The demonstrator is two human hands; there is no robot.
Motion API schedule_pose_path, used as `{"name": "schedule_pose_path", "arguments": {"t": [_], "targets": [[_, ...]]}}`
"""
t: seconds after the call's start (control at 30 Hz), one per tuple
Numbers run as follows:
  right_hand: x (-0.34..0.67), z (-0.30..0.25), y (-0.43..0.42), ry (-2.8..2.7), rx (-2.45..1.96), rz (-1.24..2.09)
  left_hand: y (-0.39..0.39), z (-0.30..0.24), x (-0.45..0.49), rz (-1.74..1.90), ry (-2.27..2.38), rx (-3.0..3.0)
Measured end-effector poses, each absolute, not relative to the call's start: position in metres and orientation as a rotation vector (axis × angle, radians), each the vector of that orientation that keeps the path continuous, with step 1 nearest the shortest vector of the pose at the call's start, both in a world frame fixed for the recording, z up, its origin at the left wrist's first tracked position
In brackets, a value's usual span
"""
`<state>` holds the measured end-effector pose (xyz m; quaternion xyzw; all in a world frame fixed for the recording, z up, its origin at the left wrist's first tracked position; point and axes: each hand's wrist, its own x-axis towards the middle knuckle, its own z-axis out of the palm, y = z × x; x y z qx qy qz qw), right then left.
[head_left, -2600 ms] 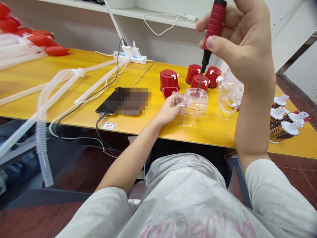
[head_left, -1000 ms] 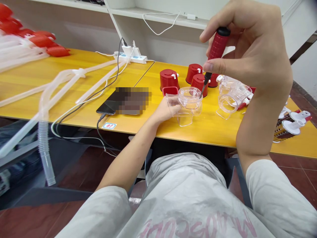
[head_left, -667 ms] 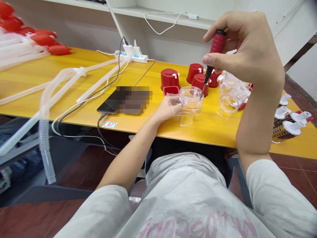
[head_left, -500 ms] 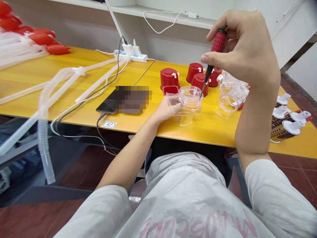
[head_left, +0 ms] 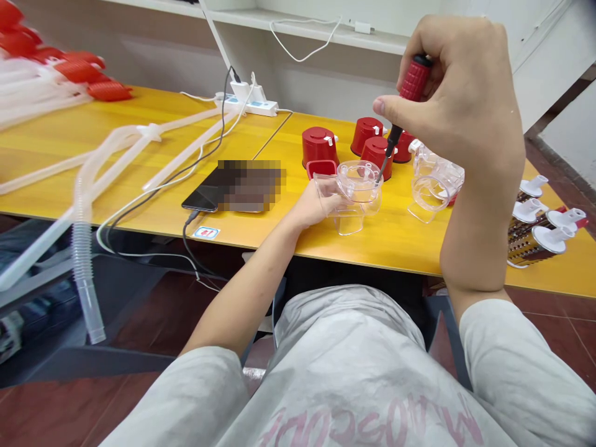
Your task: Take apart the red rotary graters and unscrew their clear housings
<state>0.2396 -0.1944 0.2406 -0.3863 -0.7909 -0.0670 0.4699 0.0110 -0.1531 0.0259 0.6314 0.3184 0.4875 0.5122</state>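
Red-handled screwdriver (head_left: 413, 79) sits in your right hand (head_left: 459, 99), clenched at the grip between thumb and fingertips, its thin black shaft slanting down and left. Its tip (head_left: 382, 176) reaches the right edge of the clear plastic housing (head_left: 358, 202), though you cannot tell from this view whether it touches. Your left hand (head_left: 316, 205) grasps that housing from the side, with your fingers (head_left: 333, 202) against its transparent wall; the housing sits just in front of your left palm. Keep the shaft in line with the spot you are working on, press gently so the tip cannot skid across the clear plastic, and hold your left grip firm. Just behind stand 4 red plastic cups (head_left: 319, 146) on the yellow table (head_left: 395, 245), with a second clear housing (head_left: 431, 192) to the right.
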Motion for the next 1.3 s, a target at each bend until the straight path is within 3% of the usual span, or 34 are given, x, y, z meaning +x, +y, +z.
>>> {"name": "schedule_pose_path", "arguments": {"t": [0.4,0.73,0.93,1.3], "targets": [[0.232,0.236,-0.177,-1.856,-1.071,-0.263,-0.150,0.022,0.009,1.185,0.761,1.561],[0.238,0.246,-0.227,-2.124,-1.179,-0.401,-0.157,0.027,0.013,1.141,0.799,1.474],[0.227,0.243,-0.224,-1.978,-1.385,-0.359,-0.155,0.026,0.012,1.145,0.847,1.495],[0.220,0.240,-0.218,-2.007,-1.344,-0.342,-0.157,0.027,0.012,1.122,0.838,1.478]]}}
